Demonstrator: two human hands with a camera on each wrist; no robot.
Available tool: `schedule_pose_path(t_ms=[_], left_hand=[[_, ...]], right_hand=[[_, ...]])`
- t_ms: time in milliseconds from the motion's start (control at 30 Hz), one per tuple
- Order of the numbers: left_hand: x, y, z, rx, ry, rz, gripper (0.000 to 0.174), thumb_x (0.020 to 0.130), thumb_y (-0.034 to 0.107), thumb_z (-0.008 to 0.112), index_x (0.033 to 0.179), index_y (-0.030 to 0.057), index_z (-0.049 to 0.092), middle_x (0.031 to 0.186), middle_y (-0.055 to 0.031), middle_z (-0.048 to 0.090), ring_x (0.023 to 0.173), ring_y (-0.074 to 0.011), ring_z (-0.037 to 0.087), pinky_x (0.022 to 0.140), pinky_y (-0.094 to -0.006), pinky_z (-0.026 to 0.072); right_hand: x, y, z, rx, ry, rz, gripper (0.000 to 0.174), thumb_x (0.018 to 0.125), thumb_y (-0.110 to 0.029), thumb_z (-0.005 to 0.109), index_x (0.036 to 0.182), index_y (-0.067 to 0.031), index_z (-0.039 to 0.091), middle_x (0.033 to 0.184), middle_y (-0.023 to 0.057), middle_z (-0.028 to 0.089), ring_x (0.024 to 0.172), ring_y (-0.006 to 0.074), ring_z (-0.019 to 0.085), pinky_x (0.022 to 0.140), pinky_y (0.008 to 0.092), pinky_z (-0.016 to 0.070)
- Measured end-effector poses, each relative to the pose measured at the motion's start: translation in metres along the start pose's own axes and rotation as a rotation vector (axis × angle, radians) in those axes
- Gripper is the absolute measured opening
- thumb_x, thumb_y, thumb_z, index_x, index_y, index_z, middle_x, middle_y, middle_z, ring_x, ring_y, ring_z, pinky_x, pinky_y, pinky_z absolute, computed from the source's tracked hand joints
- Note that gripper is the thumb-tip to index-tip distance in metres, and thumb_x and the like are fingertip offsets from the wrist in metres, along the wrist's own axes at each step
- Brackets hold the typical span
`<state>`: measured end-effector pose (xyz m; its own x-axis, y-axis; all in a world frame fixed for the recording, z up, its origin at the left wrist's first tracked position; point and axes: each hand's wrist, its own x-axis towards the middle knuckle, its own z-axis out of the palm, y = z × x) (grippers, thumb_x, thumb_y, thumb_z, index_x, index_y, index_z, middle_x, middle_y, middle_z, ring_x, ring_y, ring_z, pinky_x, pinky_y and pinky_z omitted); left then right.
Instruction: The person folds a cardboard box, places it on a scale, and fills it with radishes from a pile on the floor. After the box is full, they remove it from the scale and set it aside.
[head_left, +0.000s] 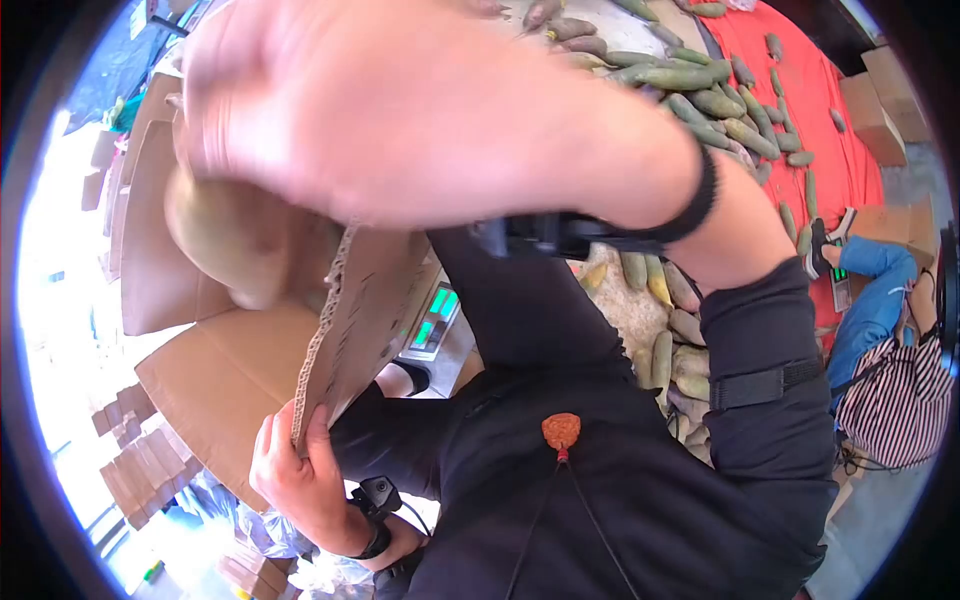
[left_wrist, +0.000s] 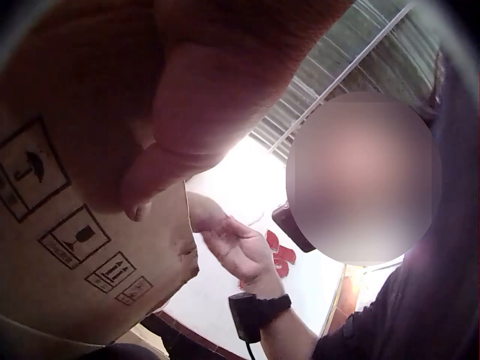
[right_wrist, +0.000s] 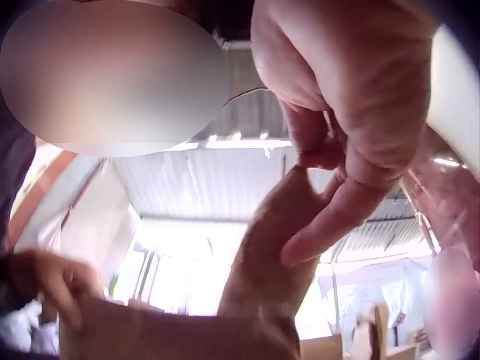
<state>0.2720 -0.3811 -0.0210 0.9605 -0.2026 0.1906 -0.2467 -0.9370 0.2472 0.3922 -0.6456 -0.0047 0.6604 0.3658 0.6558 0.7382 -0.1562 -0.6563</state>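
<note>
My right hand [head_left: 400, 120], blurred in the head view, holds a pale green-brown radish [head_left: 225, 235] over an open cardboard box [head_left: 255, 350]. In the right wrist view, thumb and fingers pinch the upper end of the radish [right_wrist: 274, 247], which hangs down behind the box edge. My left hand [head_left: 305, 480] grips the rim of a raised box flap [head_left: 370, 310], thumb on one face and fingers on the other. Printed handling symbols mark the cardboard [left_wrist: 82, 236] beside the left thumb in the left wrist view. The inside of the box is mostly hidden.
Many green radishes [head_left: 690, 75] lie heaped on a red sheet [head_left: 830, 150] to the right. A scale with a lit green display [head_left: 432, 320] stands behind the flap. Stacked cartons [head_left: 150, 470] are at the left. A person in blue jeans [head_left: 880, 290] sits at the far right.
</note>
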Motion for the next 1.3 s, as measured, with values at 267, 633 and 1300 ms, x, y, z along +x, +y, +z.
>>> schedule_pose_path(t_ms=[267,633,1300], left_hand=[[-0.001,0.001,-0.003,0.013,-0.093,-0.02,0.012,0.08,0.009,0.065,0.087,-0.0001,0.063,0.067,-0.0132,0.052,0.059,-0.029,0.052,0.053,-0.036,0.0385],[0.004,0.0,0.003,0.019,-0.067,-0.044,0.011,0.077,0.005,0.066,0.085,-0.0013,0.063,0.065,-0.0129,0.051,0.056,-0.0275,0.049,0.051,-0.0339,0.0363],[0.015,0.007,-0.006,0.05,-0.067,-0.092,0.013,0.069,0.008,0.071,0.077,0.0011,0.064,0.059,-0.011,0.049,0.054,-0.0273,0.051,0.05,-0.0351,0.0376]], right_hand=[[-0.063,0.038,-0.025,0.024,0.372,0.355,0.014,0.077,-0.013,0.065,0.085,-0.0022,0.065,0.074,0.0087,0.064,0.07,0.0163,0.062,0.064,0.0303,0.0485],[-0.467,0.197,0.027,-0.611,0.275,1.539,0.042,0.074,-0.039,0.069,0.075,0.0028,0.064,0.066,0.0184,0.063,0.062,0.0279,0.062,0.063,0.0404,0.0487],[-0.468,0.177,0.104,-0.027,0.535,1.943,0.055,0.073,-0.016,0.074,0.117,-0.0024,0.043,0.1,0.0115,0.059,0.08,0.0267,0.06,0.053,0.0412,0.0507]])
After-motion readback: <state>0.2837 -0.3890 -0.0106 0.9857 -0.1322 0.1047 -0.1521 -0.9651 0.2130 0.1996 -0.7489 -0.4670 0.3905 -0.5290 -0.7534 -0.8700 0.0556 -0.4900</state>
